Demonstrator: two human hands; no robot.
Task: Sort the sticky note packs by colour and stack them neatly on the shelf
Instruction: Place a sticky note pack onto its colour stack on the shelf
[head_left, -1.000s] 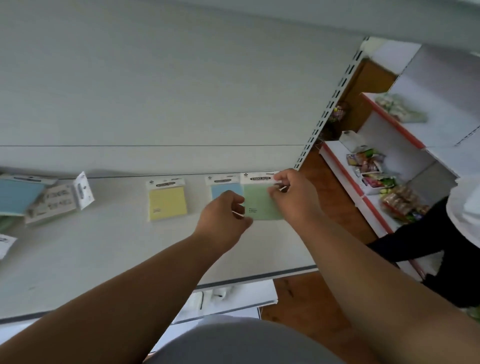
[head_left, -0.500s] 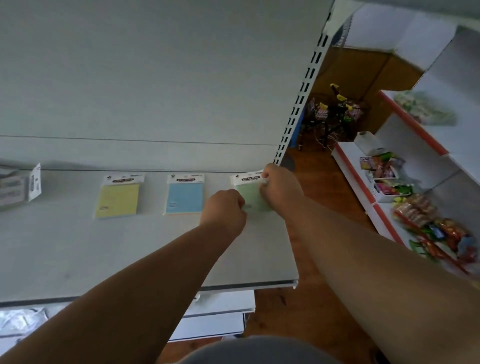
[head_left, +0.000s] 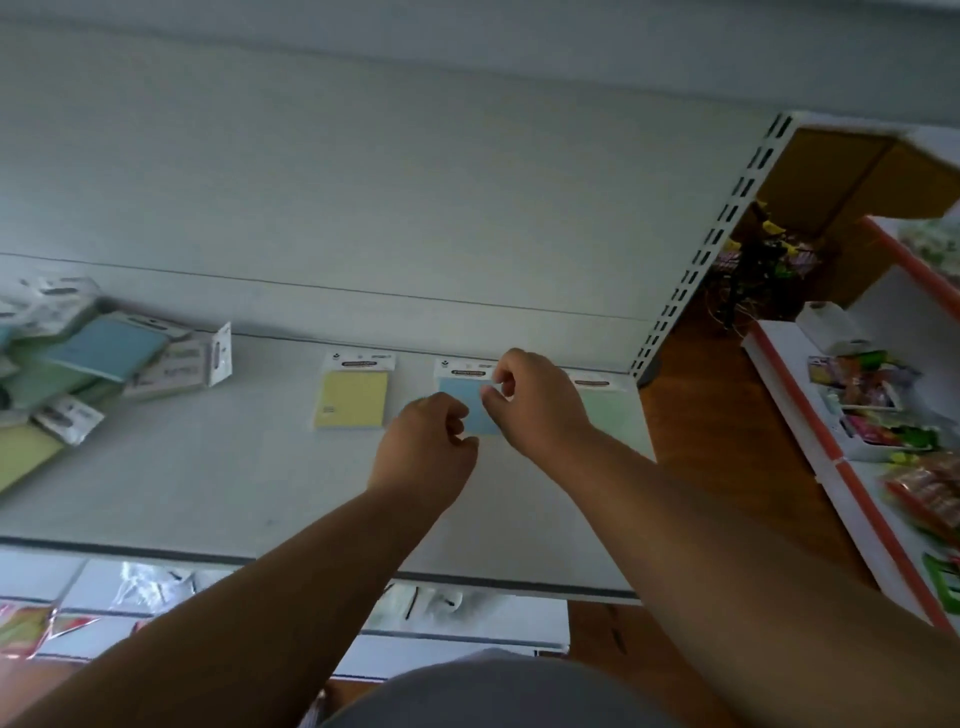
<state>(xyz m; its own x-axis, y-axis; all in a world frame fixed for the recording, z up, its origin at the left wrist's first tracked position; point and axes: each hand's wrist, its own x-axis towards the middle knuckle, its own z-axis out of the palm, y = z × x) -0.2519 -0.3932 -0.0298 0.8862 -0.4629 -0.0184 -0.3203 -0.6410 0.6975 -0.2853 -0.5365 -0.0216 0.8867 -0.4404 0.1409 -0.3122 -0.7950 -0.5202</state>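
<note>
Both hands are held above the white shelf (head_left: 171, 488), nothing gripped. The left hand (head_left: 423, 447) is curled loosely, fingers bent in, empty. The right hand (head_left: 535, 402) is half closed, thumb and forefinger near each other, with no pack between them. The blue pack (head_left: 467, 400) is partly hidden behind both hands. The yellow pack (head_left: 350, 399) is laid flat left of the left hand; the green pack (head_left: 610, 410) lies just right of the right hand. Far left, an unsorted pile of packs (head_left: 78, 364) is heaped.
</note>
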